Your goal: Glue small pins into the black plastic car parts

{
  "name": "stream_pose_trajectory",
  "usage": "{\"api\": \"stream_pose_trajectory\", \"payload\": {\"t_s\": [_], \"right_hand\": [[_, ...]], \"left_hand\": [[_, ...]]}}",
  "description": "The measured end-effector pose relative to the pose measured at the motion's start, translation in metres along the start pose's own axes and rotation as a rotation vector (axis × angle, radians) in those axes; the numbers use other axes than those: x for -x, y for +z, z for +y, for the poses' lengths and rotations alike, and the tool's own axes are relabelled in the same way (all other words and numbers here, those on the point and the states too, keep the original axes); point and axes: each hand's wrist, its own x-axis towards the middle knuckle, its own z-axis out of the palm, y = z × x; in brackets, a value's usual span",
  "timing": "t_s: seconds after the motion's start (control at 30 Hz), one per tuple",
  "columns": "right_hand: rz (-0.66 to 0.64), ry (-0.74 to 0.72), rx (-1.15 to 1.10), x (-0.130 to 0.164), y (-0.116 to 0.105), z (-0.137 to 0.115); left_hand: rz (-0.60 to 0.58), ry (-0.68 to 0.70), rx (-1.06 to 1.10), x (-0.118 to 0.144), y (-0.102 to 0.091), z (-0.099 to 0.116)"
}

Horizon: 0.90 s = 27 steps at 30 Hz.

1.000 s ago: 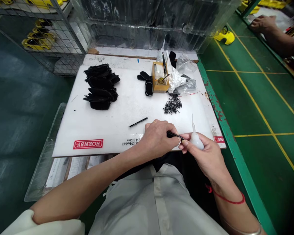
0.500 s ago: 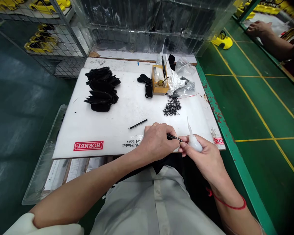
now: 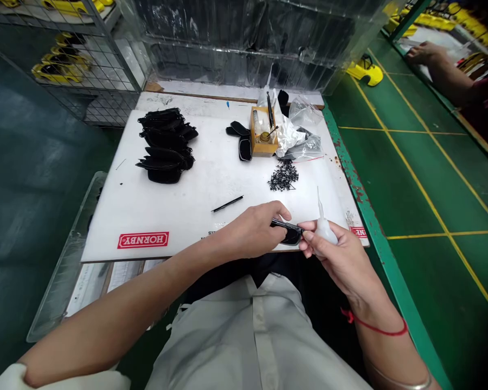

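Note:
Near the front edge of the board, my left hand [image 3: 257, 232] grips the left end of a glossy black plastic part [image 3: 291, 236], one finger lifted above it. The thumb and fingertips of my right hand [image 3: 336, 250] pinch the part's right end. That same hand also holds a white squeeze bottle [image 3: 326, 233], its thin nozzle pointing up. A thin black strip [image 3: 227, 203] lies on the board to the left of my hands. Beyond them is a heap of tiny black pieces [image 3: 283, 176].
A stack of black parts [image 3: 166, 146] stands on the left of the white board [image 3: 117, 211]. At the back are a wooden box [image 3: 264, 147] with tools, loose black parts [image 3: 244, 147] and plastic bags [image 3: 309, 145]. A co-worker's arm [image 3: 443, 67] shows at upper right.
The black part has turned so its broad face shows between my hands. My left index finger has lifted, and my right hand with the bottle has shifted slightly right.

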Motion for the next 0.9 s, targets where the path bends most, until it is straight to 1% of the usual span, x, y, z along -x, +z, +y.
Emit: {"api": "stream_pose_trajectory", "payload": {"t_s": [0.07, 0.13, 0.2, 0.23, 0.3, 0.37, 0.4, 0.5, 0.57, 0.67, 0.77, 0.83, 0.9], "right_hand": [[-0.003, -0.003, -0.018, 0.0, 0.0, 0.001], [-0.007, -0.009, -0.039, -0.001, 0.0, 0.002], [-0.012, -0.019, -0.053, -0.003, 0.0, 0.004], [-0.016, -0.026, -0.054, -0.004, 0.001, 0.005], [-0.025, -0.045, -0.038, -0.006, 0.001, 0.005], [-0.025, -0.069, 0.011, -0.01, 0.002, 0.005], [-0.022, -0.079, 0.044, -0.011, 0.002, 0.005], [-0.01, -0.093, 0.122, -0.013, 0.001, 0.002], [-0.005, -0.106, 0.128, -0.012, 0.0, 0.0], [0.007, -0.146, 0.135, -0.01, -0.006, -0.004], [0.026, -0.209, 0.235, -0.006, -0.013, -0.008], [0.073, -0.259, 0.327, -0.002, -0.018, -0.009], [0.172, -0.295, 0.421, 0.003, -0.022, -0.009]], "left_hand": [[0.003, 0.0, 0.022, 0.001, -0.003, -0.002], [0.047, -0.016, 0.048, 0.002, -0.004, -0.003], [0.082, -0.064, 0.132, 0.003, -0.005, -0.006], [0.067, -0.097, 0.207, 0.004, -0.004, -0.008], [-0.01, -0.157, 0.393, 0.006, -0.002, -0.013], [-0.059, -0.18, 0.557, 0.007, 0.003, -0.019], [-0.054, -0.178, 0.616, 0.007, 0.005, -0.022], [0.016, -0.175, 0.737, 0.006, 0.013, -0.029], [0.046, -0.192, 0.802, 0.006, 0.017, -0.031], [0.078, -0.198, 0.873, 0.004, 0.021, -0.032], [0.112, -0.215, 0.876, 0.002, 0.023, -0.032], [0.129, -0.228, 0.855, 0.0, 0.025, -0.034], [0.137, -0.229, 0.839, -0.002, 0.027, -0.037]]}}
